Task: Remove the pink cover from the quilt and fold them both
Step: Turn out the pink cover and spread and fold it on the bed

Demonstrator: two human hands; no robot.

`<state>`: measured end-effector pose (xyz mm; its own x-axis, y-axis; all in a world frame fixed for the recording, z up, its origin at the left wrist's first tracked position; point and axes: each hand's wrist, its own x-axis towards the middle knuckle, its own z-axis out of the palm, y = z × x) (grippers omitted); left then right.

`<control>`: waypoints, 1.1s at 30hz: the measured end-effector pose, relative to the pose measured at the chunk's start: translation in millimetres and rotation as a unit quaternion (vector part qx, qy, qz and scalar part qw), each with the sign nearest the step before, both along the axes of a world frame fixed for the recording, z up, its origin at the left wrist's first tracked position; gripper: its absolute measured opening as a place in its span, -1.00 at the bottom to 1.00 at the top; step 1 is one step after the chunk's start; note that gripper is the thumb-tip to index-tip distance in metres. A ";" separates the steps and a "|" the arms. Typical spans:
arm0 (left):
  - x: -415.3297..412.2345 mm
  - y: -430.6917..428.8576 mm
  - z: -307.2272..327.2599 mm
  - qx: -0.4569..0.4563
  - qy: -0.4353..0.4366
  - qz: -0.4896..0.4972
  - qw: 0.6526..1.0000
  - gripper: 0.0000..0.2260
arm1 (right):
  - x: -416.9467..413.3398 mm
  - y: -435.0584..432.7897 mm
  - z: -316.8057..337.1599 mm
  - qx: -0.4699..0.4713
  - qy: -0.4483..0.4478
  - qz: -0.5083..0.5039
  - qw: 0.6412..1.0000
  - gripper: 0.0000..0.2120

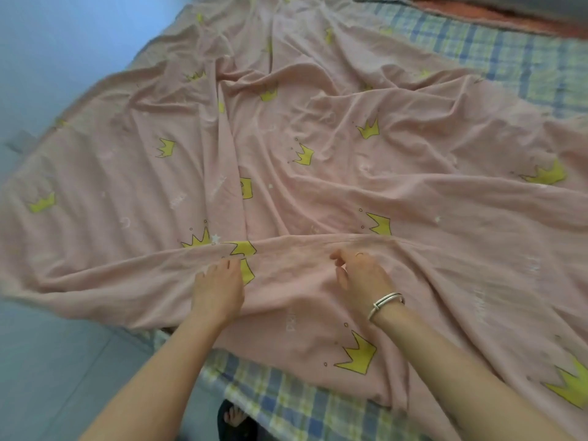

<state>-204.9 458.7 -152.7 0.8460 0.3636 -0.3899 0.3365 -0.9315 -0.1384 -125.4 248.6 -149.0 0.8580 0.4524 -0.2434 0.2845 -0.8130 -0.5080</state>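
Standing at the near bed edge, showing toes in a dark slipper [237,418] below the plaid sheet [286,405]. Working over the pink cover [318,173], crown-printed, lying spread and rumpled across the bed.

Pressing the left grip [218,289] flat on the cloth, fingers straight and slightly spread, tips just short of a folded edge [286,241] running crosswise. Resting the right grip [362,275], with a bracelet [385,302] at the wrist, near the left one, fingers curling toward the same edge. Not telling whether pinching cloth there or only touching it.

Judging the risks from here:
- Skewing the fold by pulling the near flap with one grip only.
- Trapping the deep creases ahead inside the next fold by not smoothing them first.
- Losing the left side, overhanging the bed toward the floor [47,58], by letting its weight drag it off.

Lying under both grips and reaching well beyond them to the left, right and ahead. Glimpsing an orange fleecy cloth [496,17] at the far edge, apart from the cover. Possibly the quilt, but not telling for certain.
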 end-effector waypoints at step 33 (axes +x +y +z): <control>67.1 172.7 -7.1 -0.378 -0.004 -0.028 0.925 -0.82 | 9.2 242.0 -35.9 0.011 -0.093 0.005 0.996 -0.86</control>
